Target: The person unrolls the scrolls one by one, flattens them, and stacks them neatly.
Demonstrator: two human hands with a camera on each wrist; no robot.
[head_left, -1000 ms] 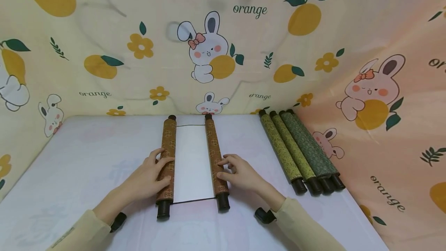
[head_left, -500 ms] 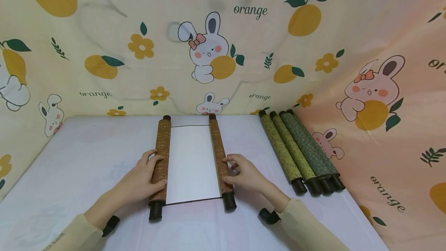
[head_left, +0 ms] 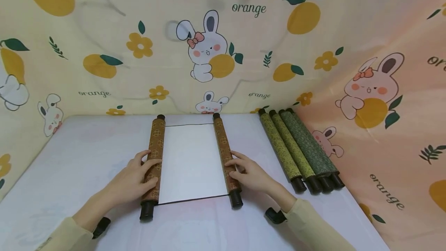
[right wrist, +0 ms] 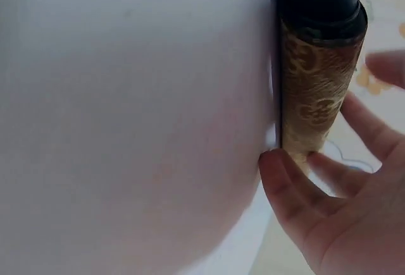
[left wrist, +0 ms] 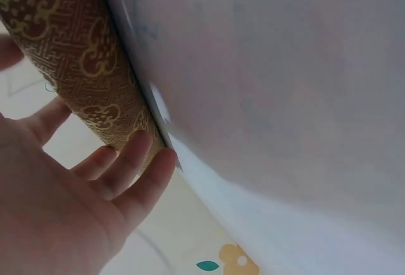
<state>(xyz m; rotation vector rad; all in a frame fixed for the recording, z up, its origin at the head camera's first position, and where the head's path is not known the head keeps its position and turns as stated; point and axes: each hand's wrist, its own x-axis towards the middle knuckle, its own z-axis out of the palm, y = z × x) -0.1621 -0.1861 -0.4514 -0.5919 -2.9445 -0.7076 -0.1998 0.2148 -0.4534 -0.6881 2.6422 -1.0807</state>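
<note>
A partly unrolled scroll lies in the middle of the table, a strip of white paper [head_left: 189, 162] showing between two brown patterned rolls with black end knobs. My left hand [head_left: 127, 181] holds the left roll [head_left: 156, 138], its thumb near the lower part and its fingers across the top. On the other side, my right hand [head_left: 252, 175] grips the right roll [head_left: 222, 134] with thumb and fingertips. The left wrist view shows the gold-patterned roll [left wrist: 95, 60] between thumb and fingers. In the right wrist view, fingertips reach the far side of the roll [right wrist: 313, 98].
Several rolled scrolls lie side by side at the right of the table, yellow-green ones [head_left: 282, 148] and dark green ones [head_left: 310, 146]. A pale cloth with printed rabbits and oranges [head_left: 209, 49] stands behind and right of the white tabletop [head_left: 83, 154].
The two rolls have moved apart, the left one leftward and the right one rightward, each with its hand. More white paper shows between them. The green scrolls have stayed put.
</note>
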